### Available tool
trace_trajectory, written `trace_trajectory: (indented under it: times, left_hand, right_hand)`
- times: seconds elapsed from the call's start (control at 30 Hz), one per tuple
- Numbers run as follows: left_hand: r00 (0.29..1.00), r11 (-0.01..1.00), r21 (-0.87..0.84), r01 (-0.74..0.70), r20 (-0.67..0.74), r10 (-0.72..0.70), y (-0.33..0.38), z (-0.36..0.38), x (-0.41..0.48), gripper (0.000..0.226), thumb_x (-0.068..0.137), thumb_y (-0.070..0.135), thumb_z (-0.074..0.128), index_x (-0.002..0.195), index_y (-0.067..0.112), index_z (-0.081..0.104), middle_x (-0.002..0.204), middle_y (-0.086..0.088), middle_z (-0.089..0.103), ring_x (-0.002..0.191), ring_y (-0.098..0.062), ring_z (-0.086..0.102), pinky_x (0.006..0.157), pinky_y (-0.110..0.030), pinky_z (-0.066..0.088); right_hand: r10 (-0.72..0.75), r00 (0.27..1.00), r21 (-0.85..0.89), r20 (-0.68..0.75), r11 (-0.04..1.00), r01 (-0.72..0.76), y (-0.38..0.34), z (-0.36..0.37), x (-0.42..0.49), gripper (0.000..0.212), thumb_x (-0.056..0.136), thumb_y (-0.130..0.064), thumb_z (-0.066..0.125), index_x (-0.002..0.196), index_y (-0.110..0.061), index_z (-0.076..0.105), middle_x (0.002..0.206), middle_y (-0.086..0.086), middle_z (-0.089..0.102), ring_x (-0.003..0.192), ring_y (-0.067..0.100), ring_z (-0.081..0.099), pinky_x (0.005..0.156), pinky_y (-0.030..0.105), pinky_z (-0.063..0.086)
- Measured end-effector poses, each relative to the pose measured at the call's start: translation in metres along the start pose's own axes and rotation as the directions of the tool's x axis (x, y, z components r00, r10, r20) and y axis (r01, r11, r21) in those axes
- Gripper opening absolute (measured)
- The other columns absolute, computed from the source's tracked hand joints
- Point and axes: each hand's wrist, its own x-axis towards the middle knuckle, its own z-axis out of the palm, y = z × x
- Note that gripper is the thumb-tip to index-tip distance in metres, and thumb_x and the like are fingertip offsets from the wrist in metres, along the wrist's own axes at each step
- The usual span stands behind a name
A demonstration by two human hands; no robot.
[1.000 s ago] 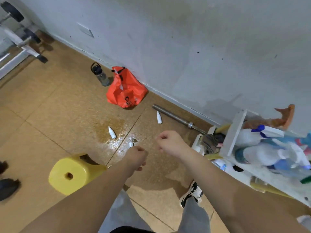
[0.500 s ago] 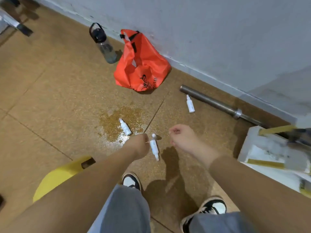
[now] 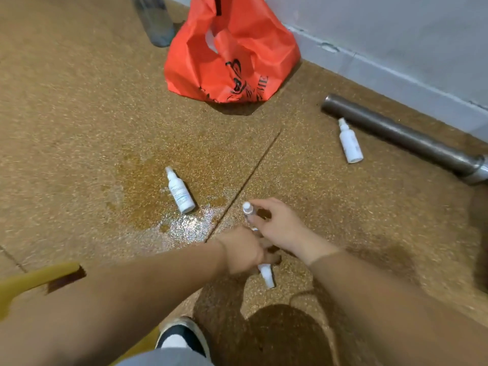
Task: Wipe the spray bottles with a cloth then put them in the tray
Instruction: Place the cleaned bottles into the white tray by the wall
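Showed speckled brown floor [image 3: 79, 128], dark seam [image 3: 253, 165] crossing it diagonally. Included wet glistening patch [image 3: 142, 196] left of seam, mid-frame. Held orange-red plastic bag [image 3: 232, 56] with black print, slumped on floor at top centre, near base of pale wall [image 3: 396, 27]. Caught blurred dark translucent drinking bottle [image 3: 155, 22] just left of bag, cut off by top edge. Featured grey metal bar [image 3: 396, 133] lying along wall at right. Clipped yellow stool [image 3: 31, 280] at lower left edge.
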Motion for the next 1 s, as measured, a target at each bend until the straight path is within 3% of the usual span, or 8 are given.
trace_trajectory:
  times: [0.2, 0.33, 0.4, 0.47, 0.57, 0.73, 0.83, 1.0]
  left_hand:
    - [0.989, 0.99, -0.048, 0.129, -0.067, -0.132, 0.002, -0.005, -0.02, 0.03, 0.097, 0.039, 0.053, 0.113, 0.013, 0.054, 0.083, -0.004, 0.049, 0.072, -0.029, 0.058, 0.064, -0.041, 0.057]
    - [0.912, 0.917, -0.146, 0.37, -0.132, -0.389, -0.035, -0.003, -0.066, 0.035, 0.091, 0.051, 0.031, 0.093, 0.02, 0.048, 0.084, -0.001, 0.052, 0.073, -0.022, 0.05, 0.068, -0.035, 0.053]
    - [0.724, 0.708, -0.458, 0.537, -0.18, -0.666, -0.053, -0.001, -0.085, 0.026, 0.095, 0.042, 0.039, 0.084, 0.02, 0.047, 0.082, 0.002, 0.053, 0.07, -0.018, 0.053, 0.067, -0.035, 0.056]
    - [0.328, 0.221, -0.818, 0.531, -0.042, -0.944, -0.075, 0.002, -0.096, 0.018, 0.1, 0.026, 0.049, 0.089, 0.013, 0.053, 0.082, -0.001, 0.058, 0.066, -0.016, 0.055, 0.055, -0.032, 0.05]
    - [-0.038, -0.195, -0.916, 0.35, 0.194, -0.98, -0.113, 0.011, -0.107, 0.034, 0.1, 0.029, 0.058, 0.125, 0.007, 0.053, 0.098, -0.003, 0.063, 0.077, -0.024, 0.065, 0.055, -0.031, 0.047]
    - [-0.038, -0.363, -0.791, 0.492, 0.397, -0.917, -0.137, 0.024, -0.09, 0.079, 0.086, 0.062, 0.072, 0.136, 0.007, 0.046, 0.091, -0.003, 0.06, 0.071, -0.018, 0.06, 0.05, -0.029, 0.045]
    - [0.04, -0.182, -0.807, 0.562, 0.246, -0.968, -0.138, 0.008, -0.06, 0.049, 0.093, 0.047, 0.066, 0.125, 0.012, 0.052, 0.086, -0.001, 0.061, 0.07, -0.016, 0.061, 0.056, -0.032, 0.053]
    - [0.381, 0.117, -0.884, 0.453, 0.074, -0.922, -0.112, -0.052, 0.006, 0.046, 0.09, 0.048, 0.074, 0.12, 0.02, 0.054, 0.097, -0.001, 0.067, 0.079, -0.019, 0.066, 0.065, -0.039, 0.059]
  right_hand:
    - [-0.025, 0.999, -0.214, -0.045, 0.977, 0.015, -0.004, 0.016, 0.019, 0.021, 0.091, -0.042, 0.069, 0.108, -0.033, 0.061, 0.1, -0.011, 0.067, 0.086, 0.014, 0.064, 0.076, 0.038, 0.055]
    - [0.122, 0.988, 0.104, -0.099, 0.988, -0.112, -0.021, 0.019, 0.043, 0.025, 0.083, -0.027, 0.077, 0.096, -0.02, 0.057, 0.09, -0.002, 0.069, 0.079, 0.018, 0.065, 0.074, 0.04, 0.055]
    - [0.217, 0.973, 0.296, -0.077, 0.937, -0.186, -0.022, 0.018, 0.055, 0.025, 0.087, -0.022, 0.076, 0.101, -0.022, 0.056, 0.096, 0.004, 0.069, 0.08, 0.021, 0.068, 0.072, 0.046, 0.06]
    - [0.271, 0.959, 0.429, -0.077, 0.878, -0.213, -0.024, 0.014, 0.066, 0.02, 0.094, -0.019, 0.068, 0.111, -0.02, 0.057, 0.101, 0.008, 0.067, 0.081, 0.022, 0.066, 0.062, 0.039, 0.061]
    - [0.28, 0.952, 0.443, -0.127, 0.874, -0.198, -0.027, 0.001, 0.078, 0.019, 0.103, -0.026, 0.055, 0.12, -0.018, 0.055, 0.092, 0.005, 0.06, 0.075, 0.02, 0.058, 0.063, 0.03, 0.051]
    - [0.246, 0.94, 0.229, -0.237, 0.954, -0.193, -0.021, -0.057, 0.094, 0.024, 0.102, -0.037, 0.043, 0.114, -0.018, 0.051, 0.09, 0.003, 0.058, 0.076, 0.023, 0.054, 0.07, 0.037, 0.042]
    - [0.286, 0.914, 0.053, -0.288, 0.958, -0.283, -0.001, -0.102, 0.101, 0.025, 0.097, -0.041, 0.054, 0.106, -0.018, 0.056, 0.094, 0.001, 0.062, 0.09, 0.027, 0.057, 0.076, 0.036, 0.039]
    - [0.154, 0.815, -0.373, -0.559, 0.831, -0.413, 0.056, -0.146, 0.103, 0.039, 0.095, -0.038, 0.054, 0.116, -0.008, 0.068, 0.139, 0.017, 0.053, 0.119, 0.038, 0.05, 0.099, 0.044, 0.045]
